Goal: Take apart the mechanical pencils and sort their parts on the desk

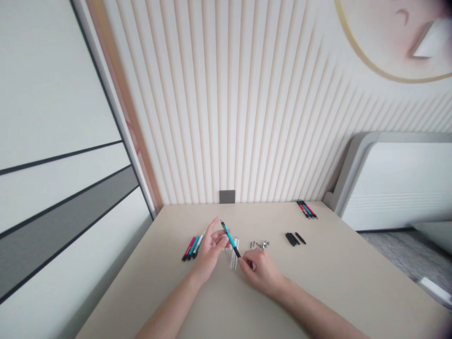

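Observation:
A teal and black ballpoint pen [231, 241] is held slanted above the table, its teal push-button end up and its black end down. My left hand [211, 247] grips the barrel between thumb and fingers, with the index finger stretched out. The fingers of my right hand [262, 268] are closed on the pen's lower black end. Behind the pen lie several thin white refills [233, 262]. Small springs and shiny metal tips [263, 245] rest just beyond my right hand. Left of my left hand are several pen barrels [190, 248] in pink, teal and white.
Several short black pen parts [291, 239] lie right of the metal pieces. Several pink, teal and black pens [307, 209] sit at the table's back right. A ribbed wall with a dark socket [227, 196] borders the table [226, 310]; a bed headboard [399, 179] stands to the right.

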Motion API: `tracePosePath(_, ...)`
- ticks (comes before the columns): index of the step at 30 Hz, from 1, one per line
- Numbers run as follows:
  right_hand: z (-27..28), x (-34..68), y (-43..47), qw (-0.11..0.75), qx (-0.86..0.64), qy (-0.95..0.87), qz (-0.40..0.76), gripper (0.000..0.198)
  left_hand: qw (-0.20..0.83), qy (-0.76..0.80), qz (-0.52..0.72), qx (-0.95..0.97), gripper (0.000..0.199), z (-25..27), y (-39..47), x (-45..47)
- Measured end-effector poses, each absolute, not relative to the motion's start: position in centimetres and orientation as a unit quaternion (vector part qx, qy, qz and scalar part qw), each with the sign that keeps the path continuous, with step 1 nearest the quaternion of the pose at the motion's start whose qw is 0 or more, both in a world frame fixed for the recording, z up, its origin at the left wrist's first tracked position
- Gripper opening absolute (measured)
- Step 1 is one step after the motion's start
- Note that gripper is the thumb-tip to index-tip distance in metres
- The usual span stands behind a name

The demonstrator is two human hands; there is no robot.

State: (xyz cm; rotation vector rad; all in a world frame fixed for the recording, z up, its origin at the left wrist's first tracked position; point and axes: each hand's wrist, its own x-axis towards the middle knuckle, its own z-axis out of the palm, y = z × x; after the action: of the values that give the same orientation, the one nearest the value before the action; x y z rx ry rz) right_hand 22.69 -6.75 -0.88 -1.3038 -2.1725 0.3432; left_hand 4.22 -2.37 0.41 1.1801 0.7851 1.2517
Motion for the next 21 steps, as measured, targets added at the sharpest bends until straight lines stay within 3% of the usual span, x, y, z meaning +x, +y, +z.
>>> tracePosePath(4,-0.7,21.8,-7.4,0.266,-0.490,-0.823,0.111,0.035,0.589,0.325,0.502,0.543,0.065,0.1,-2.7,4.7)
tracePosePath(8,0.4,22.1,-6.5,0.309,-0.519,-0.785,0.139,0.040,0.588,0.335,0.493,0.546,0.061,-0.4,-2.7,5.0)
tracePosePath(12,2.2,22.5,-4.4,0.390,-0.481,-0.747,0.240,0.025,0.599,0.327,0.475,0.556,0.072,-0.6,-2.7,5.0)
tracePosePath(16,3.0,22.4,-3.2,0.372,-0.415,-0.772,0.306,0.045,0.602,0.320,0.469,0.562,0.086,-0.5,-2.6,4.6)
tracePosePath(21,1.6,22.4,-3.5,0.403,-0.410,-0.758,0.307,0.054,0.608,0.320,0.452,0.570,0.095,-0.5,-2.9,4.5)
